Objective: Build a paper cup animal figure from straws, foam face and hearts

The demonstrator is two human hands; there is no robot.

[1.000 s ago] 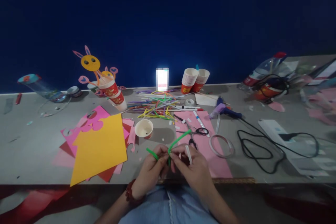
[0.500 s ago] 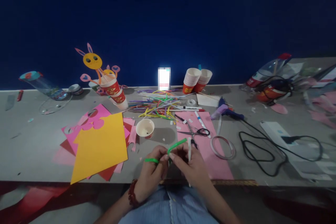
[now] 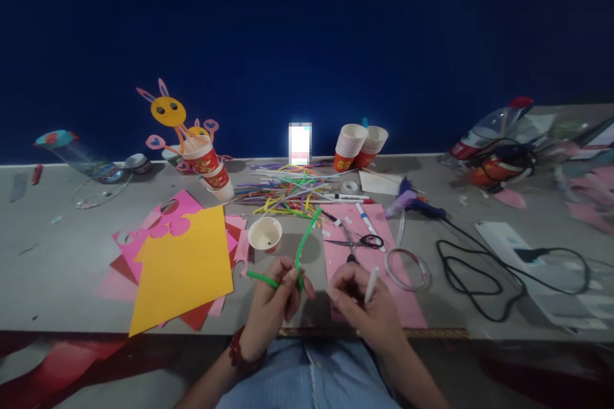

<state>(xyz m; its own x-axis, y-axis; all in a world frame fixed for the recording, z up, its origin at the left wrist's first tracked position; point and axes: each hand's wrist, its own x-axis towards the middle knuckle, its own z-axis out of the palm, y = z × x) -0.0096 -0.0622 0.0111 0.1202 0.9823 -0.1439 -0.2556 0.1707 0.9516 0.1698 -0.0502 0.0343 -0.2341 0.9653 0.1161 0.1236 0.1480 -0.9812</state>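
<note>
My left hand is closed on a bent green pipe cleaner. One end rises away from the fingers and another sticks out to the left. A white pen-like stick is in my right hand, standing up between the fingers; its lower part is hidden. The two hands are apart, both over the table's front edge. Beyond my left hand stands a paper cup with a small dark speck inside. Scissors with black handles lie on a pink sheet beyond my right hand.
Loose pipe cleaners lie in a heap at the back. Coloured paper is piled on the left, near cups with a yellow rabbit figure. Stacked cups, a glue gun and a corded power strip stand or lie rightward.
My hands have moved apart, the right one to the right with the white stick. The green pipe cleaner stays in my left hand, its far end now pointing more upward.
</note>
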